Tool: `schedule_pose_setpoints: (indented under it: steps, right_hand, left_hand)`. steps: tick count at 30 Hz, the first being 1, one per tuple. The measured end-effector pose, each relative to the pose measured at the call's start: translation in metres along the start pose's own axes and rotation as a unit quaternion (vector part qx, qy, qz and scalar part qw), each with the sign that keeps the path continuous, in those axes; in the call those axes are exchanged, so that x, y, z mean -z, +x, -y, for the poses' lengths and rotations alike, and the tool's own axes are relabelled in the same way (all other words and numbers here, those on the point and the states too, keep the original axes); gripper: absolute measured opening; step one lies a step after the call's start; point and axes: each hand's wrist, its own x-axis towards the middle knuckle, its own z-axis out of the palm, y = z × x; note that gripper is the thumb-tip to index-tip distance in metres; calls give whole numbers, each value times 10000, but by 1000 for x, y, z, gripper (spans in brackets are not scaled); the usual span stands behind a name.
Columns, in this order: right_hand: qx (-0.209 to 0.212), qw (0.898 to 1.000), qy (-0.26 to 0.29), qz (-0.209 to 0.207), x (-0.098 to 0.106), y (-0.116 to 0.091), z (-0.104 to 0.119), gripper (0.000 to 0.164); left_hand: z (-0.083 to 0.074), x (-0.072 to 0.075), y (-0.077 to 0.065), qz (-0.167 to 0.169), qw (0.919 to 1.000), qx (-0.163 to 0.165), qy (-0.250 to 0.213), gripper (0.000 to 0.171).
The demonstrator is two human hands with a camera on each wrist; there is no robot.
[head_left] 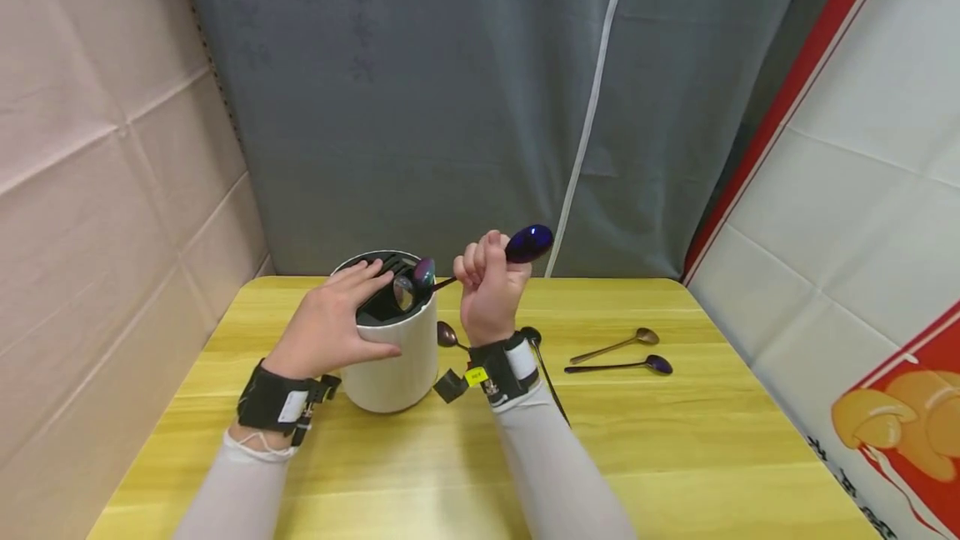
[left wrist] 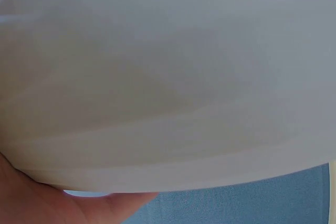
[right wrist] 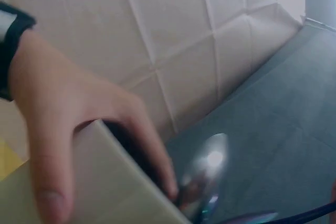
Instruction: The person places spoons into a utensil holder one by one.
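My right hand grips a spoon with a glossy blue-purple bowl, which sticks out to the right of the fist. A thin dark handle runs from the fist's left side toward the holder; which spoon it belongs to is unclear. My left hand holds the rim of a white cylindrical utensil holder, fingers over the black slotted top and thumb on the outside wall. Out of the holder rises an iridescent spoon, with a shiny silvery bowl beside it. The holder's wall fills the left wrist view.
On the wooden table, a bronze spoon and a purple spoon lie to the right. A dark spoon and a black long-handled utensil lie partly hidden around my right wrist. A grey curtain hangs behind.
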Motion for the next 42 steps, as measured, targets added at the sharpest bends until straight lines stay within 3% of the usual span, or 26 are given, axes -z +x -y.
schedule_pose_setpoints:
  steps: [7,11,18,26,32,37,42]
  right_hand:
    - [-62,9989,-371,279,-16,-14,-30,39]
    - [-54,9955,-847,419,-21,-15,-39,39]
    - [-558,9764,-2006,582,-21,-6,-44,39]
    - [-1049,9574,-2660,408,-13,-6,-50,36]
    - [-1016,9525,-2823,531,-9,-9,-53,25]
    - [-908,9559,-2721,630,-7,-9,-54,19]
    - [-851,9608,-2600,453,-6,-11,-55,18]
  left_hand:
    - [0,2,-1,-9,10000,29,6,106]
    - [0,1,0,-41,10000,-1,-1,106]
    - [0,-2,1,-62,10000,-48,-28,106]
    - [0,0,2,-211,9997,-124,81,107]
    - [1,-3,2,-212,9997,-127,67,105]
    - [2,-4,2,-188,9998,-97,31,105]
    - [1,-4,2,-154,9999,-59,25,105]
